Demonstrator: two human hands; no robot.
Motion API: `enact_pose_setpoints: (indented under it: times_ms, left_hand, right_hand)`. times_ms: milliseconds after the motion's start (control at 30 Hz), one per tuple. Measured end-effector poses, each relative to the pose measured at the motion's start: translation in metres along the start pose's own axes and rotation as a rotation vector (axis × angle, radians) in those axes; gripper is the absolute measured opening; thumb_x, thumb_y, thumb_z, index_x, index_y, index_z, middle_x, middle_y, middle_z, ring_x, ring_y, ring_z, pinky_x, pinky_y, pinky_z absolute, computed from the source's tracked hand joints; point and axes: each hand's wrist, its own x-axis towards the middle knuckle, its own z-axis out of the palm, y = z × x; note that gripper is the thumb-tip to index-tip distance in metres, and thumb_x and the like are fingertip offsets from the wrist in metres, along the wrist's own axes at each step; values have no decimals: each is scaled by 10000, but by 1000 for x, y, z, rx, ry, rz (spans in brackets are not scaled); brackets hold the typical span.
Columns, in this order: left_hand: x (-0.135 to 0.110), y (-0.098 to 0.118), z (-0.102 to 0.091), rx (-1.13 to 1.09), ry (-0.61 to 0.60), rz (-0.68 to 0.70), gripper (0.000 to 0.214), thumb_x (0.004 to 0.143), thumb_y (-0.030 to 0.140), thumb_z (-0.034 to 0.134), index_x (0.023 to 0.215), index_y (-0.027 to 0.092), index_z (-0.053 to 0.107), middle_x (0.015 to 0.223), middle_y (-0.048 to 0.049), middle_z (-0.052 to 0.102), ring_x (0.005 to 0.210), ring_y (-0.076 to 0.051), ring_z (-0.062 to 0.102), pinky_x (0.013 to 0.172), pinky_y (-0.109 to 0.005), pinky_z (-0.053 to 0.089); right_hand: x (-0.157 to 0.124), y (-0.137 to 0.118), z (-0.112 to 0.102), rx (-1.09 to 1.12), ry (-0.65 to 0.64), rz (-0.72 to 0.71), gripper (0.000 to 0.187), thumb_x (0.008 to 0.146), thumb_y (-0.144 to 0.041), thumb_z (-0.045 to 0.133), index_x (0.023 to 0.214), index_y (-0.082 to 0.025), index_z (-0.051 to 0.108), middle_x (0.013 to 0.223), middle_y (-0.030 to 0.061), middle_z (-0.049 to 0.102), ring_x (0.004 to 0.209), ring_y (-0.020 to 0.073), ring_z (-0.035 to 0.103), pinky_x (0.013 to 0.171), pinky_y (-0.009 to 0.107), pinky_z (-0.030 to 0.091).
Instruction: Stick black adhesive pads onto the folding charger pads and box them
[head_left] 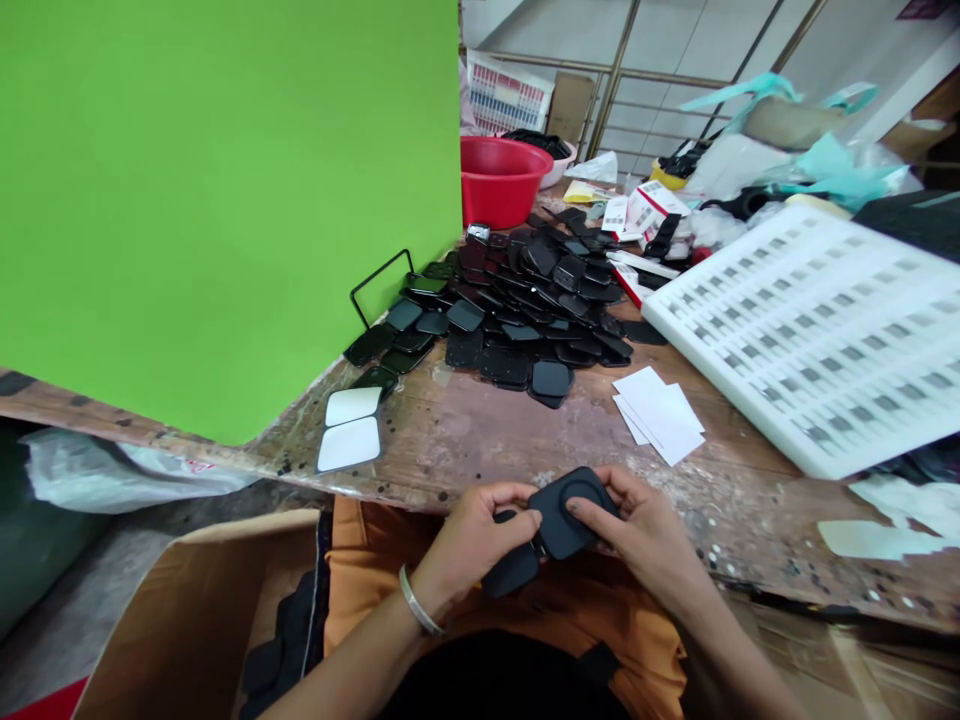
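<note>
Black, matt-looking material forms the two-panel unit (556, 540), held tilted above the lap at the near edge of the counter (480, 430). Both hands have hold of it. The left hand (476, 535) has its grip on the unit near where the panels meet, thumb uppermost. The right hand (649, 525) has its grip on the far side of the ringed panel, thumb laid against the circular feature (582, 486).

Handling, by judgement: light, with stiff panels and a flexible joint between them. The smooth faces may slide under a dry thumb; the rounded edges offer the surer hold. The joint is probably the weakest point, so each panel should be supported and twisting avoided.

Limits of inspection: the underside and most fingertips are out of sight, and the left thumb covers part of the lower panel. The joint is too small to assess. In the pile of black pieces (517, 290), overlap prevents a count. The green board (225, 200) conceals part of the red basin (510, 190). The white slotted tray (750, 400) runs out of frame at right. Contents of the carton (165, 590) are dark and indistinct.
</note>
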Motion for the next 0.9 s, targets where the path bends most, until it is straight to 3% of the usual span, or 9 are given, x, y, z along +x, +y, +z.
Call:
enact_pose_setpoints:
  times_ms: [167,300,500,633,700,767,900]
  left_hand:
    - [-5,-3,2,147,30,90,285,768,340,679,975,148,722,771,-19,677,629,-115,558,572,-189,428]
    - [-7,-9,2,140,74,86,324,833,411,602,1019,176,725,788,-18,677,640,-127,545,567,-200,416]
    - [-6,-19,1,-28,138,83,386,830,474,592,1005,146,699,745,-28,661,607,-140,560,568,-226,419]
    - [-4,-23,2,-80,156,107,340,828,461,606,921,140,670,742,-20,641,618,-127,557,578,-214,413]
    - [-3,-24,2,-89,164,117,320,835,448,602,907,141,654,727,-9,629,600,-111,539,574,-205,407]
    - [-4,-25,3,-76,159,142,295,835,419,610,934,144,648,748,-7,633,622,-108,542,593,-202,415]
    - [-7,-28,6,42,99,194,242,770,318,702,946,155,672,781,-2,649,695,-112,557,654,-195,434]
  right_hand:
    - [6,7,12,22,120,25,434,799,-604,566,660,-193,542,451,-52,414,352,89,361,328,213,277]
    - [7,2,17,168,165,172,473,767,-642,577,596,-206,512,433,-44,408,346,102,363,319,225,292]
    - [1,-5,23,355,45,136,544,854,-655,429,766,-157,631,504,16,548,425,129,477,415,239,361]
    - [2,0,22,222,-28,51,403,778,-527,649,961,-170,612,710,19,643,581,148,576,526,244,462]
    - [4,1,20,162,-56,1,463,726,-422,735,1090,-188,572,894,32,667,752,167,619,646,249,502]
    - [5,2,18,140,-82,-32,470,722,-370,745,1110,-191,550,970,38,658,856,174,615,732,249,500]
    - [5,1,13,87,-133,-95,377,783,-355,687,1093,-196,543,933,23,644,837,152,595,729,226,482]
